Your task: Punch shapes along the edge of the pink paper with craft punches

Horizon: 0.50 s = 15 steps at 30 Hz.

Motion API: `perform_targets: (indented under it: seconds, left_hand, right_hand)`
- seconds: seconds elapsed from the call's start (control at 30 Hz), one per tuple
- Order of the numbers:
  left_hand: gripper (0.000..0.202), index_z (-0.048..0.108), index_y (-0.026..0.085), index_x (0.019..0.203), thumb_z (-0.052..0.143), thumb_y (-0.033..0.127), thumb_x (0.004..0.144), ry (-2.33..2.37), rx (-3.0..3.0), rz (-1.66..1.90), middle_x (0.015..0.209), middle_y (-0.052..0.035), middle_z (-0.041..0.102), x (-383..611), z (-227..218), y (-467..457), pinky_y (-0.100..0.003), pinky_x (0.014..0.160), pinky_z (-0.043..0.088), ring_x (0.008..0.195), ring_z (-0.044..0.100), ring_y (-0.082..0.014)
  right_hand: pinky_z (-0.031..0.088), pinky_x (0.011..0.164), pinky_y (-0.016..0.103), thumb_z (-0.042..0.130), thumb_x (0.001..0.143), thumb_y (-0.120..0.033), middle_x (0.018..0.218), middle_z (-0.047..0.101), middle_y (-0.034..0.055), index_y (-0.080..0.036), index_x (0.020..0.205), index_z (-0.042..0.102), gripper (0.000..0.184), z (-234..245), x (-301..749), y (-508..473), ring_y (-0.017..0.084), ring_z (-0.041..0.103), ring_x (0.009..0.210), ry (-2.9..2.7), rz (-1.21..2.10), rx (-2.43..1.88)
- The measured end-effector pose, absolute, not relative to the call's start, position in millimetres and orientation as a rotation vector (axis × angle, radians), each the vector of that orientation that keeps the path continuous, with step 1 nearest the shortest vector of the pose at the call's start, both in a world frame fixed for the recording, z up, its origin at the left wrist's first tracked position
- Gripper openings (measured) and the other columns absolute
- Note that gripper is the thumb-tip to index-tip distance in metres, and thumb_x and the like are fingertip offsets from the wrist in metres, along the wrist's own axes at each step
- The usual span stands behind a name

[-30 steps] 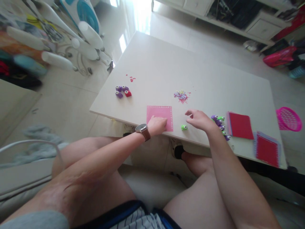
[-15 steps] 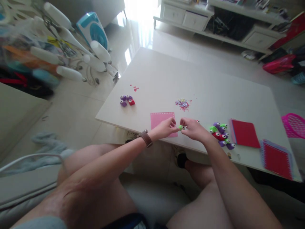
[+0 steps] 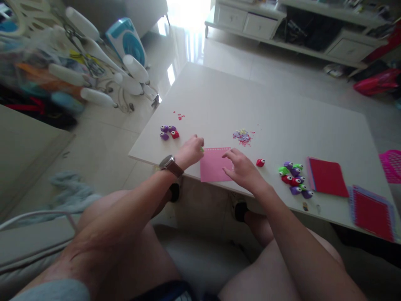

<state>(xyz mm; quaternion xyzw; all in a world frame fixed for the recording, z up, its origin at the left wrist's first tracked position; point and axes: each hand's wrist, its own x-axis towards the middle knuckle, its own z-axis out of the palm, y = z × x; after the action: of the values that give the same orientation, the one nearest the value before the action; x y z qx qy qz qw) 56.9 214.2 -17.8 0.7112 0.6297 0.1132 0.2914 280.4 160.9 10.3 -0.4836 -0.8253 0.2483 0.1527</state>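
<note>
My left hand (image 3: 191,150), with a watch on its wrist, is closed at the left edge of a pink sheet of paper (image 3: 214,167). A bit of a small green paper punch (image 3: 202,149) shows at its fingertips; the rest is hidden. Over the sheet's right side hovers my right hand (image 3: 240,165), thumb and fingers apart, holding nothing. The sheet's far edge has a row of small punched holes. A red paper punch (image 3: 260,162) with an eye on it stands just right of my right hand.
Purple and red punches (image 3: 168,131) stand at the left, near red paper bits (image 3: 179,116). Beyond the sheet lies a confetti pile (image 3: 242,136). Several mixed punches (image 3: 294,179), a red paper stack (image 3: 328,177) and another stack (image 3: 372,213) sit rightward on the white table (image 3: 282,121).
The green punch has passed from my right hand to my left. My left hand has moved left and away from me; my right hand has opened and shifted slightly left, uncovering the red punch.
</note>
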Motion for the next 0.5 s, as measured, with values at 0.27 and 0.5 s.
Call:
perform_targets:
  seconds: [0.27,0.5]
  left_hand:
    - [0.044,0.067,0.016,0.118,0.047,0.003,0.081,1.854,2.086,-0.03,0.112,-0.0137,0.069,18,-25,220,-0.035,0.092,0.05,0.106,0.063,-0.0257]
    - [0.032,0.07,0.019,0.109,0.052,0.015,0.084,1.867,2.197,-0.088,0.116,-0.0139,0.067,34,-12,212,-0.039,0.089,0.051,0.11,0.062,-0.029]
  right_hand:
    - [0.048,0.095,0.037,0.059,0.093,-0.013,0.113,0.063,0.0099,-0.019,0.105,0.065,0.015,11,262,144,0.024,0.059,0.109,-2.643,0.759,-1.362]
    - [0.047,0.092,0.034,0.059,0.093,-0.013,0.109,0.062,0.0093,-0.019,0.101,0.066,0.012,13,263,140,0.023,0.057,0.105,-2.699,0.739,-1.358]
